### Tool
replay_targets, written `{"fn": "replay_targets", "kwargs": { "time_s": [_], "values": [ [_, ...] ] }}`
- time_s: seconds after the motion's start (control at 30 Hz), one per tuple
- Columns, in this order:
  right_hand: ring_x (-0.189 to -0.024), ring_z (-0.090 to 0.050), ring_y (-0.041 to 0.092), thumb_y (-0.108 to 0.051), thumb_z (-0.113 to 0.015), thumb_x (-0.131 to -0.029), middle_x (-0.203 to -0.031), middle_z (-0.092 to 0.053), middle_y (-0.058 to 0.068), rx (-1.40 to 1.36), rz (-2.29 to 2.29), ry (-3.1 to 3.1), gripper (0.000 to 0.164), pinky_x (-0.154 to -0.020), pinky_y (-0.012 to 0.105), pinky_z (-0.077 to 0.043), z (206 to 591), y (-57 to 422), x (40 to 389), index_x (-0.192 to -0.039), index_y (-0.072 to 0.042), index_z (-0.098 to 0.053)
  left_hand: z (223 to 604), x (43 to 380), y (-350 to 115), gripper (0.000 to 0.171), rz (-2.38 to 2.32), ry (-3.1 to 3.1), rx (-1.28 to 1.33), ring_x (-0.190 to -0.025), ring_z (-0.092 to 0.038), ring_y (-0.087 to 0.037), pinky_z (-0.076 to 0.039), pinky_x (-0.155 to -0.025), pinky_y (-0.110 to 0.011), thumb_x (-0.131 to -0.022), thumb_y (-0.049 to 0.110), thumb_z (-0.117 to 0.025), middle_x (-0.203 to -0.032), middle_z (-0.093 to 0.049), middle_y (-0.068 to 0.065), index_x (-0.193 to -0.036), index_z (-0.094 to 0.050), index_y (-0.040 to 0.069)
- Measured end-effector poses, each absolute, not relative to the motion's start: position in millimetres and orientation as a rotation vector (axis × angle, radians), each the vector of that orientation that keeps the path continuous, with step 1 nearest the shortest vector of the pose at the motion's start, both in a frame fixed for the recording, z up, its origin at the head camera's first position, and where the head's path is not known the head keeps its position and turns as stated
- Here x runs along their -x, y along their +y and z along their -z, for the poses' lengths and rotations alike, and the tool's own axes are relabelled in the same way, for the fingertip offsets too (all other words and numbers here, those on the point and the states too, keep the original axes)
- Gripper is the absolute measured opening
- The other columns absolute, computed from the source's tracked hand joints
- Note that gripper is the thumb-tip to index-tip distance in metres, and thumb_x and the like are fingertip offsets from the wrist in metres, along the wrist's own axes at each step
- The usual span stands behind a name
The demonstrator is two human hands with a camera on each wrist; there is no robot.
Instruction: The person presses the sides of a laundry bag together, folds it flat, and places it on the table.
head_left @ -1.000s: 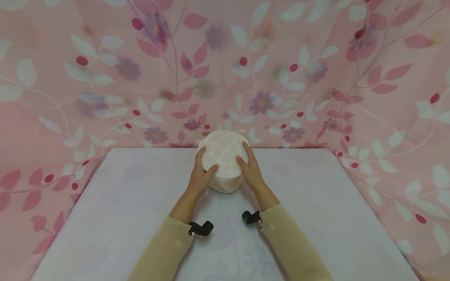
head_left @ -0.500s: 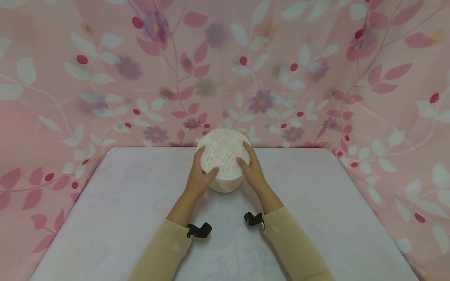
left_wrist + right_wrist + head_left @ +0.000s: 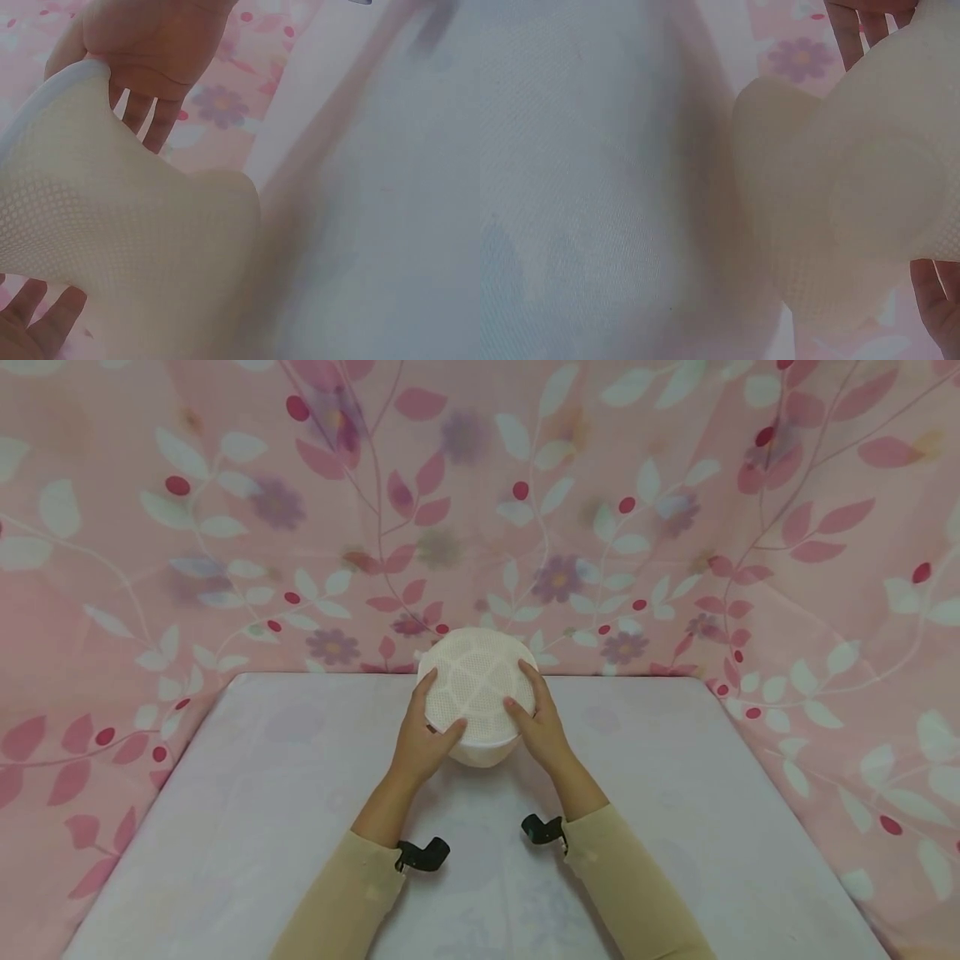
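Held upright over the far half of the table is a rounded cream mesh fabric item (image 3: pixel 480 689). Pale seam-like lines cross its round face, which has a white edge. A smooth, rounded part hangs below that edge. The left hand (image 3: pixel 423 735) grips its left side, thumb on the near face and fingers around the side. On the opposite side the right hand (image 3: pixel 536 718) holds it likewise, thumb on the mesh. In the left wrist view, white piping lines the fabric (image 3: pixel 142 202) near a palm. The right wrist view shows the pale fabric (image 3: pixel 840 180) with a faint circle on it.
A white cloth covers the table (image 3: pixel 300 793); its far edge runs just behind the hands. A pink flowered curtain (image 3: pixel 480 485) hangs behind and along both sides. Black wrist cameras (image 3: pixel 423 855) protrude from the beige sleeves (image 3: pixel 341 893).
The mesh item has tipped so that its round face turns more towards the head camera, and less of the lower part shows. Both hands keep their hold, with the forearms spread slightly wider.
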State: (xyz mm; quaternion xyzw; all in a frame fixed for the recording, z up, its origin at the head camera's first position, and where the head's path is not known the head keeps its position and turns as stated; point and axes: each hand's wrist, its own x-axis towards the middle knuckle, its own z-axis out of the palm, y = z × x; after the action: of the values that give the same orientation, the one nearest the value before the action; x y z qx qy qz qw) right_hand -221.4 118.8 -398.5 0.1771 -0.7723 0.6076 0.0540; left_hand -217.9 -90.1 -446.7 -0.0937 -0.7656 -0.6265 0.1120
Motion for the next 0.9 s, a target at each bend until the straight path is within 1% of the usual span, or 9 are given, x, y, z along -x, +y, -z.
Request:
{"fn": "replay_targets", "kwargs": {
  "time_s": [0.1, 0.3, 0.33, 0.4, 0.53, 0.63, 0.73, 0.8, 0.9],
  "values": [
    [-0.149, -0.020, 0.037, -0.013, -0.056, -0.102, -0.164, -0.014, 0.020, -0.538, -1.906, -2.326, 0.065, -0.119, 0.054, -0.019, 402, 120, 223, -0.158, -0.008, -0.023, 446, 218, -89, 0.089, 1.830, -2.255, 0.271, -0.130, -0.048, -0.031, -0.046, -0.103, -0.051, -0.086, 0.017, -0.077, -0.158, -0.033, -0.005, -0.157, -0.024, 0.030],
    [-0.150, -0.018, 0.029, -0.021, -0.057, -0.103, -0.166, -0.014, 0.009, -0.519, -2.006, -2.261, 0.064, -0.120, 0.051, -0.018, 432, 123, 240, -0.159, -0.021, -0.025, 447, 217, -87, 0.088, 1.840, -2.243, 0.297, -0.131, -0.048, -0.032, -0.044, -0.106, -0.050, -0.087, 0.014, -0.076, -0.158, -0.033, -0.008, -0.157, -0.025, 0.028],
    [-0.150, -0.018, 0.029, -0.021, -0.056, -0.103, -0.166, -0.014, 0.009, -0.515, -2.026, -2.255, 0.064, -0.120, 0.051, -0.018, 433, 123, 241, -0.159, -0.021, -0.025, 448, 217, -87, 0.088, 1.844, -2.236, 0.305, -0.132, -0.047, -0.033, -0.043, -0.106, -0.051, -0.087, 0.014, -0.076, -0.158, -0.033, -0.008, -0.157, -0.025, 0.027],
    [-0.150, -0.017, 0.031, -0.018, -0.055, -0.103, -0.166, -0.013, 0.011, -0.504, -2.074, -2.248, 0.065, -0.120, 0.052, -0.017, 428, 123, 236, -0.159, -0.017, -0.024, 448, 216, -86, 0.088, 1.852, -2.231, 0.312, -0.134, -0.045, -0.033, -0.040, -0.109, -0.051, -0.088, 0.014, -0.076, -0.159, -0.032, -0.009, -0.157, -0.024, 0.027],
    [-0.150, -0.018, 0.033, -0.012, -0.054, -0.103, -0.165, -0.011, 0.015, -0.468, -2.164, -2.250, 0.065, -0.119, 0.050, -0.020, 419, 123, 230, -0.159, -0.011, -0.022, 450, 215, -86, 0.086, 1.865, -2.207, 0.341, -0.138, -0.041, -0.033, -0.036, -0.111, -0.053, -0.088, 0.015, -0.076, -0.160, -0.030, -0.010, -0.157, -0.024, 0.025],
    [-0.149, -0.021, 0.031, -0.013, -0.054, -0.103, -0.166, -0.012, 0.011, -0.455, -2.186, -2.249, 0.064, -0.119, 0.049, -0.023, 427, 124, 235, -0.159, -0.015, -0.023, 452, 215, -85, 0.086, 1.888, -2.188, 0.353, -0.139, -0.040, -0.033, -0.035, -0.111, -0.055, -0.089, 0.015, -0.076, -0.161, -0.028, -0.010, -0.157, -0.025, 0.024],
    [-0.148, -0.022, 0.030, -0.015, -0.055, -0.103, -0.166, -0.012, 0.008, -0.448, -2.204, -2.231, 0.063, -0.118, 0.050, -0.025, 437, 124, 240, -0.159, -0.019, -0.025, 454, 215, -85, 0.086, 1.902, -2.174, 0.360, -0.139, -0.040, -0.034, -0.036, -0.111, -0.055, -0.089, 0.015, -0.076, -0.161, -0.028, -0.010, -0.157, -0.025, 0.023],
    [-0.147, -0.023, 0.030, -0.017, -0.057, -0.103, -0.166, -0.014, 0.006, -0.437, -2.196, -2.227, 0.063, -0.117, 0.051, -0.025, 440, 124, 242, -0.158, -0.022, -0.027, 455, 216, -85, 0.087, 1.882, -2.196, 0.346, -0.139, -0.040, -0.032, -0.035, -0.112, -0.054, -0.089, 0.016, -0.076, -0.161, -0.029, -0.009, -0.157, -0.024, 0.025],
    [-0.147, -0.024, 0.029, -0.019, -0.060, -0.101, -0.165, -0.017, 0.006, -0.422, -2.175, -2.218, 0.063, -0.118, 0.052, -0.024, 441, 125, 241, -0.156, -0.024, -0.031, 457, 216, -85, 0.087, 1.799, -2.290, 0.309, -0.141, -0.038, -0.030, -0.033, -0.114, -0.052, -0.089, 0.022, -0.075, -0.161, -0.030, -0.008, -0.158, -0.022, 0.028]
  ]
}}
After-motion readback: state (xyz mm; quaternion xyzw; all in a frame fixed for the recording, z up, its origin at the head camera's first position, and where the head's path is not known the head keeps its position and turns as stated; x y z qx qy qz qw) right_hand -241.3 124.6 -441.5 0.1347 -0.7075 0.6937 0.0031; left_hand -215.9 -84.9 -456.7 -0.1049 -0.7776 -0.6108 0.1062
